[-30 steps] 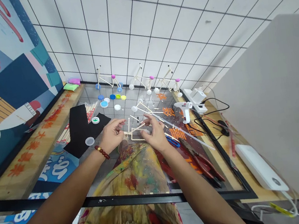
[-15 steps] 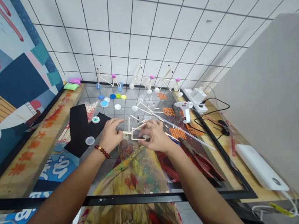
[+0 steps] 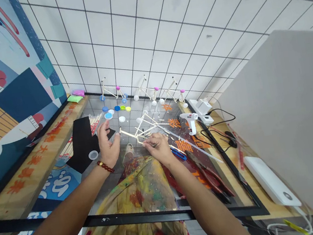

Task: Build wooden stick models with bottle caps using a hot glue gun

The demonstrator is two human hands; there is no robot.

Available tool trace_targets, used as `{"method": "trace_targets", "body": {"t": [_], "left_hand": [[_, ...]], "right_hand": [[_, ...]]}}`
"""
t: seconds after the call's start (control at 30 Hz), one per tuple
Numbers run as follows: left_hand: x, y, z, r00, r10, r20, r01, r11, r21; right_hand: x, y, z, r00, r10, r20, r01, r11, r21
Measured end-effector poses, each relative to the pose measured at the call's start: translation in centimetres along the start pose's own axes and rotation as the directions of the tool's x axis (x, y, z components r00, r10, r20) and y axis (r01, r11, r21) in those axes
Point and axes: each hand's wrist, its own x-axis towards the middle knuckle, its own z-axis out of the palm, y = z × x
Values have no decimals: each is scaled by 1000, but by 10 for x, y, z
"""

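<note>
Left hand [image 3: 109, 143]: well left of white plastic glue gun [image 3: 190, 122], thumb and fingers wide, holding nothing. Pale cream frame of thin straight sticks [image 3: 128, 133]: left of glue gun, between hands; long side slants from just beside left thumb toward right hand [image 3: 158, 147], nearer one. Looks skinny, plain, gappy. Right hand: closer to glue gun, seems pinching frame's end.

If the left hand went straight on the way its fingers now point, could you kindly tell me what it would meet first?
The left hand would probably meet the light blue lid first, though its height is hard to judge, so it might pass over.
</note>
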Motion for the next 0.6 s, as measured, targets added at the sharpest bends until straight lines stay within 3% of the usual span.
{"method": "trace_targets", "body": {"t": [0.07, 0.13, 0.3, 0.43, 0.6], "left_hand": [[-3, 3, 0, 1000, -2, -26, 1, 999, -51], [-7, 4, 1, 1000, -14, 25, 16, 996, -88], [-17, 7, 10, 948, -61, 313, 121, 977, -176], [-19, 11, 10, 875, -83, 476, 216, 948, -232], [-16, 10, 7, 849, -96, 519, 278, 917, -285]], "right_hand": [[1, 1, 5, 995, 44, -89, -32, 991, 127], [2, 2, 10, 986, 76, -147, -33, 962, 273], [0, -7, 18, 981, 126, -149, -27, 842, 539], [-4, -21, 21, 993, 73, -96, -1, 798, 603], [-6, -30, 20, 998, 27, -61, 14, 808, 590]]}}
